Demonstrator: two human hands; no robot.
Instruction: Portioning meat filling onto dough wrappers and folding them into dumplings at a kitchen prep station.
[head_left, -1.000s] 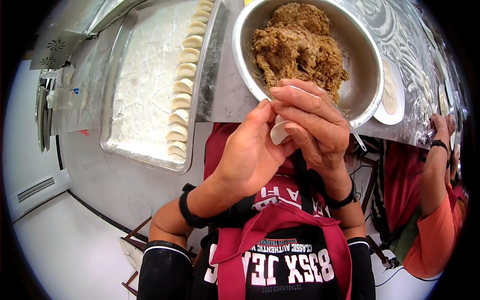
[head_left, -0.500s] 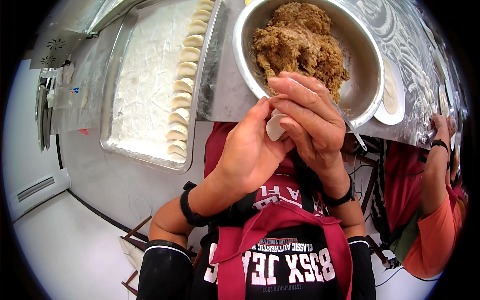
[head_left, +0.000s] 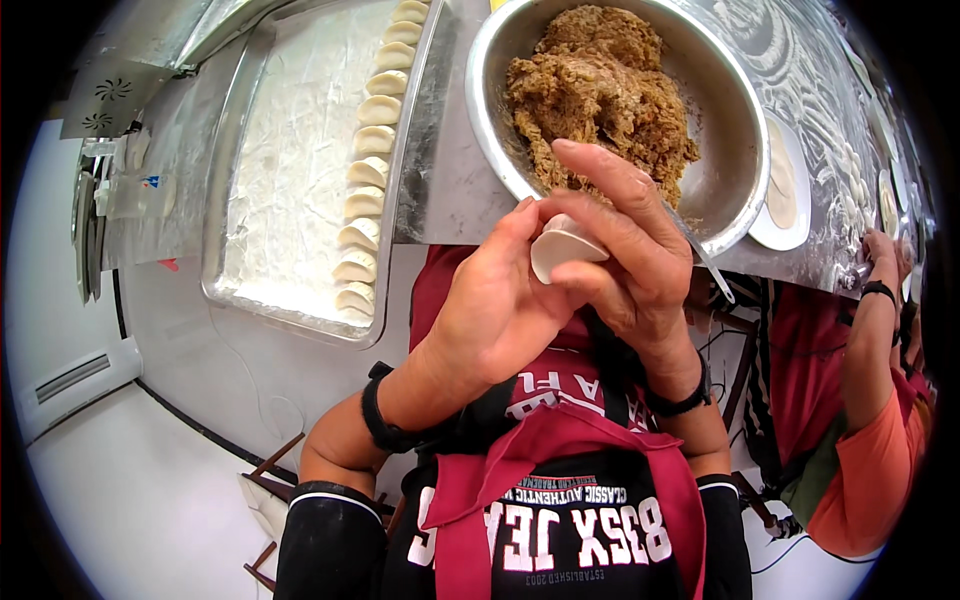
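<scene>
A folded white dumpling (head_left: 566, 250) is held between my two hands, in front of the near rim of a metal bowl. My left hand (head_left: 500, 295) cups it from the left, thumb up along its side. With thumb and bent fingers, my right hand (head_left: 630, 250) grips its right end; the index finger is raised. Part of the dumpling is hidden behind my right fingers. Behind my hands, the steel bowl (head_left: 735, 190) contains a heap of brown minced filling (head_left: 600, 85). A thin metal utensil handle (head_left: 715, 272) sticks out over the bowl's near right rim.
A floured metal tray (head_left: 285, 190) on the left has a row of finished dumplings (head_left: 367, 170) along its right side. White plates with dough wrappers (head_left: 785, 190) stand right of the bowl on the floured table (head_left: 790, 60). A co-worker's arm (head_left: 868, 345) reaches in at far right.
My right fingers have opened somewhat and the index finger has lifted, so more of the dumpling shows. It now sits tilted more sideways. My left hand has barely moved.
</scene>
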